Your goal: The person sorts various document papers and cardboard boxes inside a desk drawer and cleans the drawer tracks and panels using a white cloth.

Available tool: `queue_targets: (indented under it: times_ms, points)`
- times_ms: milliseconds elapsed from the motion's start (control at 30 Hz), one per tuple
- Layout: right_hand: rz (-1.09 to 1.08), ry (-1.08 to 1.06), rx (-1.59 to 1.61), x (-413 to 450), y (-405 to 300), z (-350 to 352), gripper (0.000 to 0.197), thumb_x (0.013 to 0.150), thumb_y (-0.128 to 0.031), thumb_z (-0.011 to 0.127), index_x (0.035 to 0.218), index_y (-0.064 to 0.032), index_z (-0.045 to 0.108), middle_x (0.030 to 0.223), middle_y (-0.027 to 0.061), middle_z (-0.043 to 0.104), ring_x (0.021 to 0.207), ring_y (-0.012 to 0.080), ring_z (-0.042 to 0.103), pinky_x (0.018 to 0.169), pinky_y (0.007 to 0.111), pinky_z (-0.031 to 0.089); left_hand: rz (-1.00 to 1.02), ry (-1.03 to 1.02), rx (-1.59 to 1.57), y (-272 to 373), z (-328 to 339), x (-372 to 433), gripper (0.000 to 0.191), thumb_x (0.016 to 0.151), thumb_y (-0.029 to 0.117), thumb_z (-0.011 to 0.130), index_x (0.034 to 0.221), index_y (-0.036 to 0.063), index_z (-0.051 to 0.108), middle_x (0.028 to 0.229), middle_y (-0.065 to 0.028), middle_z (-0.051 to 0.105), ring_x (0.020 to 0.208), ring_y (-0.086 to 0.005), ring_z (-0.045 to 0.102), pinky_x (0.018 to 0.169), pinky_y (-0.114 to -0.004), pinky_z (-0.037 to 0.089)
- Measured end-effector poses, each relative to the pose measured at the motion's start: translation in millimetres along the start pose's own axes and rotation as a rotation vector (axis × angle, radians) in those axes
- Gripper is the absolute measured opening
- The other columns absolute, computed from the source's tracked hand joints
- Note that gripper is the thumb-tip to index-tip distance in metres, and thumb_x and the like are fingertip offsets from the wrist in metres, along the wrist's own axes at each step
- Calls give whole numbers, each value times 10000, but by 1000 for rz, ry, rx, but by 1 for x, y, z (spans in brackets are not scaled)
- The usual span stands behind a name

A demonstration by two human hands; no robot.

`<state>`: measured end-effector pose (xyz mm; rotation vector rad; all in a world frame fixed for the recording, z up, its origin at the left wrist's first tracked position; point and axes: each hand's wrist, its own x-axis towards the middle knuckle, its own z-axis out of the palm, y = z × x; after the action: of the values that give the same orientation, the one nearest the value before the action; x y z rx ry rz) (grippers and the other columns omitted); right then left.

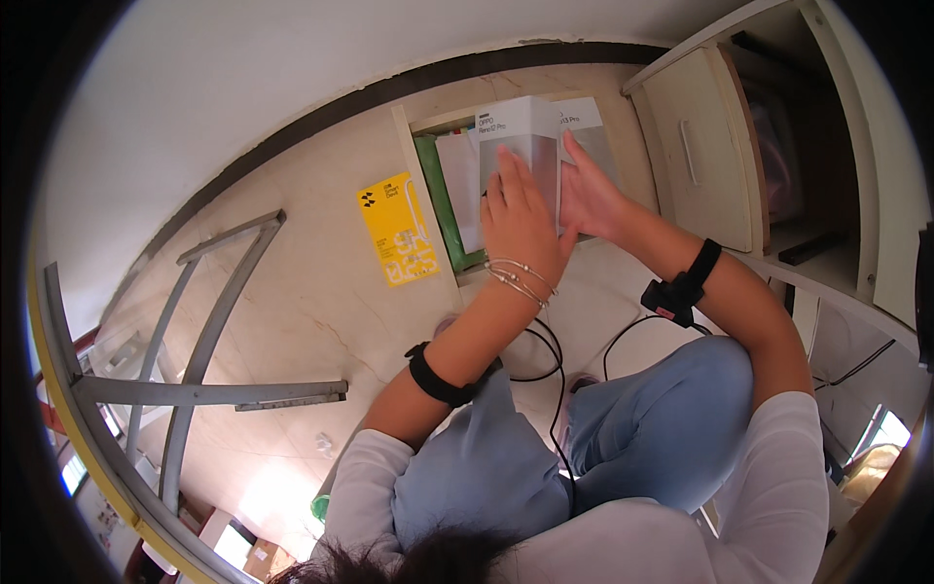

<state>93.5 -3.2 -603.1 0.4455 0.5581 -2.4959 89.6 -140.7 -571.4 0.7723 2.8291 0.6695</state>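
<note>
A grey-and-white OPPO phone box (540, 120) is held upright or tilted between my two hands, above a pulled-out drawer (403, 139) on the floor. My left hand (519, 212) lies with its palm and fingers along the box's near left face. My right hand (595, 193) supports the box from the right, its fingers partly hidden behind it. Another OPPO box (587, 113) lies flat behind my right hand. Inside the drawer are a green item (438, 212) and a pale flat sheet or box (460, 193). Left of the drawer, a yellow printed package (394, 233) lies on the floor.
At the right stands a white cabinet with a closed drawer (693, 157) and a dark open compartment (803, 160). A grey metal frame (211, 394) stands at the left. Black cables (562, 394) run between my knees. The wall is at the far side.
</note>
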Motion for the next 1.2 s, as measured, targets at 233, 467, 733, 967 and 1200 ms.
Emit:
queue_targets:
  times_ms: [233, 467, 733, 967, 1200]
  points:
    - [-20, 242, -64, 11, 15, -18, 592, 876, -538, 348, 1301, -126, 324, 1312, 61, 379, 1193, 218, 383, 979, 394, 305, 132, -58, 33, -6, 26, -5, 960, 611, 337, 709, 1359, 34, 189, 1426, -97, 172, 1273, -421, 155, 899, -659, 218]
    - [-48, 487, -461, 31, 1, -51, 415, 874, -322, 463, 1186, -51, 440, 1114, 64, 512, 986, 159, 484, 851, 310, 383, 11, -282, -55, -26, 39, 9, 1190, 480, 388, 786, 1377, 51, 78, 1437, -130, 90, 1295, -408, 77, 940, -654, 156]
    - [-329, 665, -1377, -2, -22, -26, 172, 815, -119, 481, 861, 20, 572, 777, 69, 584, 669, 153, 548, 626, 297, 449, 29, -242, -15, -48, 45, -1, 1165, 448, 206, 817, 1381, 170, 121, 1416, -199, 91, 1230, -390, 258, 904, -459, 392]
    - [-180, 588, -1311, -4, -20, -48, 109, 784, -62, 489, 810, 4, 571, 698, 46, 568, 626, 106, 537, 574, 240, 454, 28, -224, -95, -53, 47, 14, 1085, 516, 46, 772, 1378, 192, 127, 1427, -179, 43, 1125, -352, 425, 864, -346, 447]
    - [-148, 546, -1277, -11, -25, -60, 100, 797, -73, 480, 798, -6, 554, 684, 32, 550, 613, 94, 528, 560, 232, 452, 145, 304, -520, -72, -13, 2, 491, 690, 100, 677, 1138, 32, 488, 1128, -136, 527, 1004, -264, 530, 864, -333, 412]
